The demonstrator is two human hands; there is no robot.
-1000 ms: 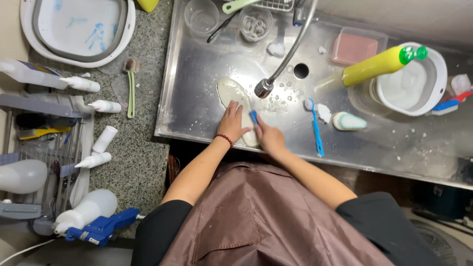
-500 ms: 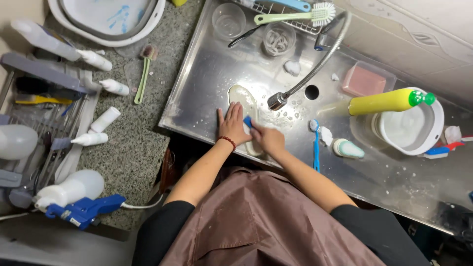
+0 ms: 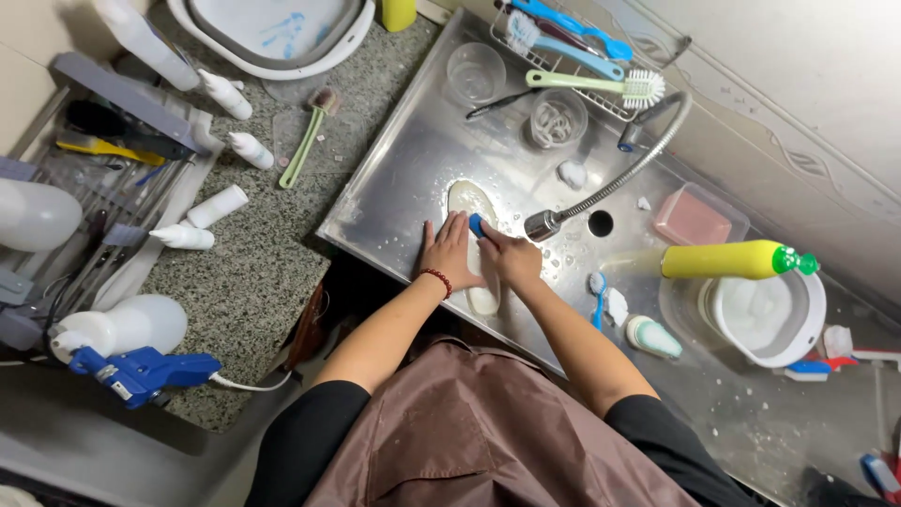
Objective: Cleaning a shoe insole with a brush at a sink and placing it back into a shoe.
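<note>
A long pale shoe insole lies flat on the steel sink floor. My left hand presses flat on its middle, fingers spread, with a red bead bracelet at the wrist. My right hand is closed around a small blue brush, whose head rests on the insole beside the left fingers. The flexible tap spout hangs just right of my right hand.
In the sink: a clear cup, a jar, a rack of brushes, a pink box, a yellow bottle, a white basin, a blue toothbrush. On the granite counter: white bottles, a green brush, a tub.
The view has shifted, so the sink sits further right and lower in frame. Both hands stay on the insole, the right hand's brush moving slightly along it.
</note>
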